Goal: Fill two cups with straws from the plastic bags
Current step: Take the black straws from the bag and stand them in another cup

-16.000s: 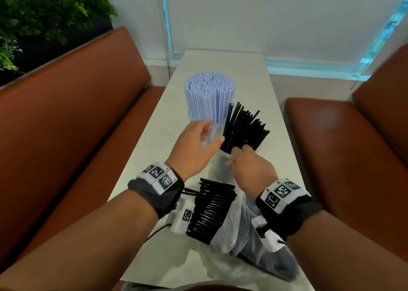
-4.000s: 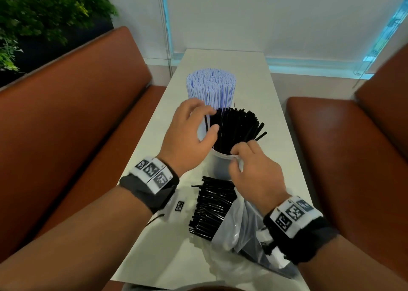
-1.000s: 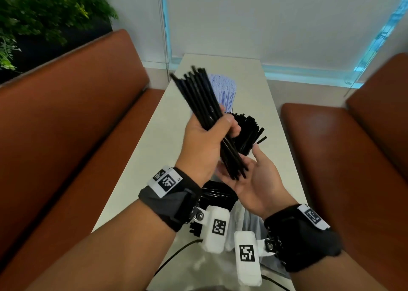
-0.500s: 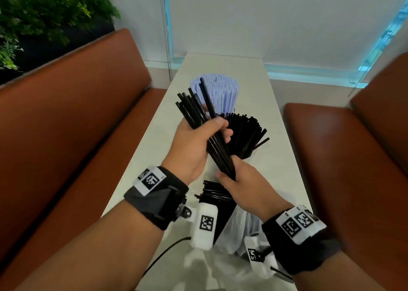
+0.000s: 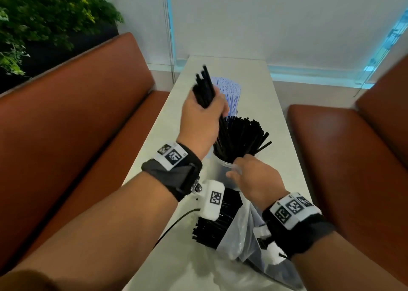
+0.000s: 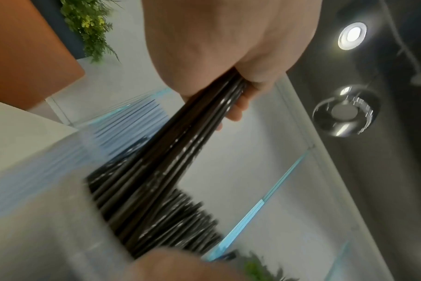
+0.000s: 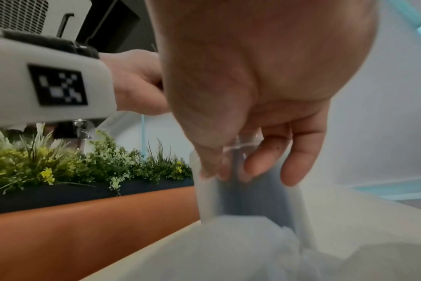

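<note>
Setting: long pale table (image 5: pixel 260 85) between two brown benches, plant at 10 o'clock.
Cup: clear cup (image 5: pixel 223 169) of black straws mid-table, white-straw cup (image 5: pixel 227 94) just beyond at 12 o'clock.
Left hand: left hand (image 5: pixel 202 122) grips a bundle of black straws (image 5: pixel 204 87), now lowered into the cup; half a second ago it was held above.
Right hand: right hand (image 5: pixel 254 175) has let go of the bundle and pinches the cup rim.
Bag: plastic bag (image 5: pixel 240 231) at 6 o'clock, more straws left.
Meaning: second cup nearly full.
</note>
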The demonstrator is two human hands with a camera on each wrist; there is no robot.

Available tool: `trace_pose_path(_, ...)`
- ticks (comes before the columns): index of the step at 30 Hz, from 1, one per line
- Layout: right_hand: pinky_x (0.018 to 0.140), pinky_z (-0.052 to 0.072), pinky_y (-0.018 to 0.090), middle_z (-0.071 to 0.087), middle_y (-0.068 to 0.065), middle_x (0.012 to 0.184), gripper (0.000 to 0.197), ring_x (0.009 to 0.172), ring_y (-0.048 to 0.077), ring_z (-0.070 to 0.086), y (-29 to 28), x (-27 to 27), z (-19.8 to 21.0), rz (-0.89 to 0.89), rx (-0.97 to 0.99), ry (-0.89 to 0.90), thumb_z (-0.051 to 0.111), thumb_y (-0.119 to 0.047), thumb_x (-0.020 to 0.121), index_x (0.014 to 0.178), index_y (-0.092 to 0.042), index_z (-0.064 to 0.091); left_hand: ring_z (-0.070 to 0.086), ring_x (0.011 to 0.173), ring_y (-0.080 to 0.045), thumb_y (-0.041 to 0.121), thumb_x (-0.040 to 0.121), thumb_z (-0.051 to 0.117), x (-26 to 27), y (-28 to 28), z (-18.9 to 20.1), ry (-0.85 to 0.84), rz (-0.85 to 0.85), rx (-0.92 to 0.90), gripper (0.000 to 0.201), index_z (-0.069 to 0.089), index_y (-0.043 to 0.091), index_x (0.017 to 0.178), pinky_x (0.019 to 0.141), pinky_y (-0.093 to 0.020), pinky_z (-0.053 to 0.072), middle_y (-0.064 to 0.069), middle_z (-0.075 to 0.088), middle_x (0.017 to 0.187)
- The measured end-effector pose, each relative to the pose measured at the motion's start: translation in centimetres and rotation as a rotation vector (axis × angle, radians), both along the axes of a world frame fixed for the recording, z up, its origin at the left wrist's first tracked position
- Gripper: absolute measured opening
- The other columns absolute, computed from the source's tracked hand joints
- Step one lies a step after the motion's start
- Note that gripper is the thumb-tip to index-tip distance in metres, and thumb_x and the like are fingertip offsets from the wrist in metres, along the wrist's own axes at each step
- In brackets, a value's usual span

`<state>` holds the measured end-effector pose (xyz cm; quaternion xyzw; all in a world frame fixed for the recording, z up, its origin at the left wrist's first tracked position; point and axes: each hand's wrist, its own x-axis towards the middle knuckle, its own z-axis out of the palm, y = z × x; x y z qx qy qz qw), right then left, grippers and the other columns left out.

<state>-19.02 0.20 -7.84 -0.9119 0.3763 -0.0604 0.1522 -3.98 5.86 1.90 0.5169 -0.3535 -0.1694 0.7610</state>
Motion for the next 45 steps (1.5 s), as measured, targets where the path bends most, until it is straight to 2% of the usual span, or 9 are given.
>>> trace_pose_path(5, 0.051, 0.03, 0.029, 0.041, -0.009, 0.08, 0.025, 0.068, 0.014, 0.05, -0.6, 0.3, -1.3, 0.053, -0.048, -0.067, 0.048, -0.043, 0.102, 0.084, -0.027, 0.044, 0.06, 0.063, -0.006, 0.023, 0.089, 0.069, 1.2, -1.2, -5.1, -0.192, 0.091, 0.384, 0.01, 0.06, 0.023, 0.083, 0.059, -0.023, 0.05, 0.004, 0.064, 0.073)
trace_pose_path(9, 0.051, 0.028, 0.029, 0.039, -0.008, 0.082, 0.025, 0.069, 0.015, 0.049, -0.7, 0.5, -1.4, 0.064, -0.038, -0.047, 0.048, -0.042, 0.102, 0.085, -0.026, 0.041, 0.062, 0.067, -0.011, 0.02, 0.084, 0.072, 1.3, -1.8, -7.0, -0.368, 0.077, 0.533, 0.019, 0.061, 0.009, 0.074, 0.063, -0.031, 0.055, -0.01, 0.064, 0.073)
trace_pose_path(12, 0.053, 0.031, 0.03, 0.039, -0.008, 0.085, 0.025, 0.07, 0.014, 0.048, -0.7, 0.5, -1.1, 0.068, -0.049, -0.023, 0.046, -0.044, 0.103, 0.086, -0.027, 0.039, 0.062, 0.103, -0.026, 0.033, 0.082, 0.076, 1.2, -2.0, -8.1, -0.469, -0.001, 0.701, 0.028, 0.066, 0.012, 0.098, 0.092, -0.044, 0.053, -0.009, 0.063, 0.104)
trace_pose_path(16, 0.057, 0.037, 0.032, 0.041, -0.007, 0.087, 0.024, 0.071, 0.014, 0.05, -0.6, 0.4, -1.0, 0.078, -0.034, -0.023, 0.045, -0.043, 0.104, 0.087, -0.026, 0.04, 0.045, 0.123, -0.015, 0.052, 0.076, 0.078, 1.1, -1.2, -8.2, -0.614, 0.137, 0.644, 0.078, 0.043, 0.021, 0.138, 0.101, -0.026, 0.039, 0.004, 0.04, 0.128)
trace_pose_path(21, 0.055, 0.032, 0.029, 0.041, -0.01, 0.09, 0.021, 0.072, 0.012, 0.048, -0.6, 0.4, -1.1, 0.095, -0.048, -0.046, 0.045, -0.042, 0.104, 0.092, -0.024, 0.046, 0.024, 0.148, -0.027, 0.048, 0.09, 0.065, 1.1, -1.6, -7.1, -1.083, 0.092, 0.581, 0.086, 0.026, 0.006, 0.154, 0.123, -0.036, 0.021, -0.014, 0.027, 0.159)
trace_pose_path(34, 0.057, 0.043, 0.032, 0.044, -0.007, 0.116, 0.023, 0.077, 0.019, 0.059, 0.3, -0.9, -0.2, 0.118, -0.11, -0.128, 0.051, -0.031, 0.098, 0.12, -0.026, 0.05, 0.043, 0.126, -0.008, 0.053, 0.079, 0.074, 1.7, 1.1, -5.1, -0.725, 0.157, 0.382, 0.075, 0.039, 0.03, 0.141, 0.101, -0.017, 0.036, 0.009, 0.037, 0.132)
trace_pose_path(38, 0.046, 0.034, 0.025, 0.052, -0.015, 0.09, 0.012, 0.056, 0.006, 0.05, 2.7, -2.4, -0.1, -0.078, -0.162, -0.322, 0.041, -0.047, 0.087, 0.094, -0.038, 0.041, 0.055, 0.104, -0.008, 0.046, 0.085, 0.067, 2.5, 4.8, -6.8, -0.586, 0.284, 0.312, 0.041, 0.05, 0.03, 0.12, 0.083, -0.022, 0.045, 0.008, 0.05, 0.115)
trace_pose_path(42, 0.047, 0.021, 0.028, 0.041, -0.011, 0.071, 0.052, 0.061, 0.014, 0.044, 2.8, -2.6, -2.6, -0.246, 0.046, 0.243, 0.041, -0.077, 0.079, 0.091, -0.028, 0.032, 0.062, 0.085, -0.013, 0.035, 0.093, 0.061, 0.5, 6.8, -11.2, -0.631, -0.066, 0.721, 0.007, 0.061, 0.029, 0.096, 0.076, -0.034, 0.052, 0.009, 0.063, 0.092)
trace_pose_path(45, 0.047, 0.025, 0.026, 0.05, -0.009, 0.072, 0.037, 0.056, 0.009, 0.041, 2.3, -2.2, -3.6, -0.204, 0.069, 0.303, 0.061, -0.053, 0.081, 0.076, -0.025, 0.038, 0.059, 0.104, -0.019, 0.037, 0.094, 0.062, -2.4, 7.9, -14.8, -1.017, -0.38, 0.905, 0.025, 0.068, 0.023, 0.114, 0.091, -0.035, 0.048, 0.004, 0.059, 0.112)
